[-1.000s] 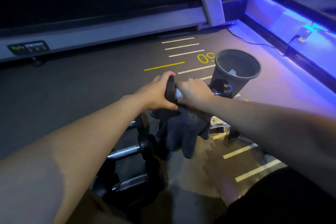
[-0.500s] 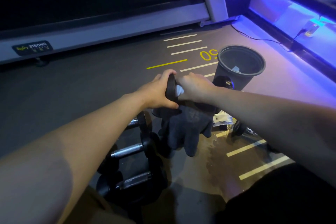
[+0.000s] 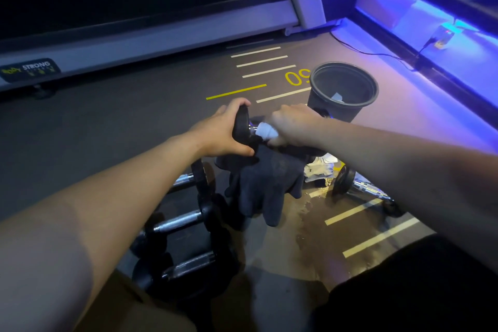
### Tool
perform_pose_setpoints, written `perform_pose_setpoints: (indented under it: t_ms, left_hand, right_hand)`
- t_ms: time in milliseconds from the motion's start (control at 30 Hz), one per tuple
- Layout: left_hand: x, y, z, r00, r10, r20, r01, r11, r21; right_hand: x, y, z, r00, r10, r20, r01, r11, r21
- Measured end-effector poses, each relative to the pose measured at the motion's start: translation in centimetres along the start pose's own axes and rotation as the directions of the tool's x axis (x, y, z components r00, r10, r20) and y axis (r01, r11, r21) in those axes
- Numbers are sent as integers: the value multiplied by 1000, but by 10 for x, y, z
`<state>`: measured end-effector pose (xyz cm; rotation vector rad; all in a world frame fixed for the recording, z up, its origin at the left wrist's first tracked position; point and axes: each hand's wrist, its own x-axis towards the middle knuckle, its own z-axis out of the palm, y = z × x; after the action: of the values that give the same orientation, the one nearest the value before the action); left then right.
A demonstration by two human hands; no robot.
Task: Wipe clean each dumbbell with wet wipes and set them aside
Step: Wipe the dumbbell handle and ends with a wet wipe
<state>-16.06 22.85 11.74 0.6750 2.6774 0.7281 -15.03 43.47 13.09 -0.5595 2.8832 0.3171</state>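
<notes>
I hold a black dumbbell (image 3: 242, 128) level above the floor. My left hand (image 3: 218, 131) grips its left head. My right hand (image 3: 293, 124) is closed around the handle with a white wet wipe (image 3: 265, 131) wrapped on it; the right head is hidden behind my hand. A dark cloth (image 3: 265, 183) hangs under the dumbbell. Three more dumbbells (image 3: 177, 224) lie in a row on the floor below my left arm. Another dumbbell (image 3: 363, 188) lies on the floor under my right forearm.
A black bin (image 3: 343, 90) with a scrap of white wipe inside stands just beyond my right hand. A wet patch (image 3: 315, 226) marks the floor. White wipes packaging (image 3: 322, 167) lies behind the cloth. A treadmill frame (image 3: 151, 38) runs along the back, and a blue-lit ledge (image 3: 431, 35) lines the right.
My right hand with the wipe has slid a little right along the handle, baring more of the wipe and chrome near the left head. The view has shifted slightly.
</notes>
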Motion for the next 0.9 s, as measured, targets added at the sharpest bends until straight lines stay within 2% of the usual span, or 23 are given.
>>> perform_pose_setpoints:
  t_ms: [233,433,633,733,900]
  left_hand:
    - [4,-1,0,1000,0,-4,0,1000,-21]
    - [2,-2,0,1000,1,-1,-1,1000,-24]
    - [1,0,1,1000,3,-16,-3,1000,-18]
    - [0,2,0,1000,4,-17,-4,1000,-23]
    - [1,3,0,1000,0,-24,0,1000,-21]
  right_hand:
    - [-11,20,1,997,42,63,-33,990,-138]
    - [-14,24,-5,988,13,154,0,996,-88]
    - [-14,28,-17,961,-23,276,-35,979,202]
    - [-11,32,-11,975,-10,222,-52,962,269]
    - [-8,33,-9,991,58,125,-81,979,187]
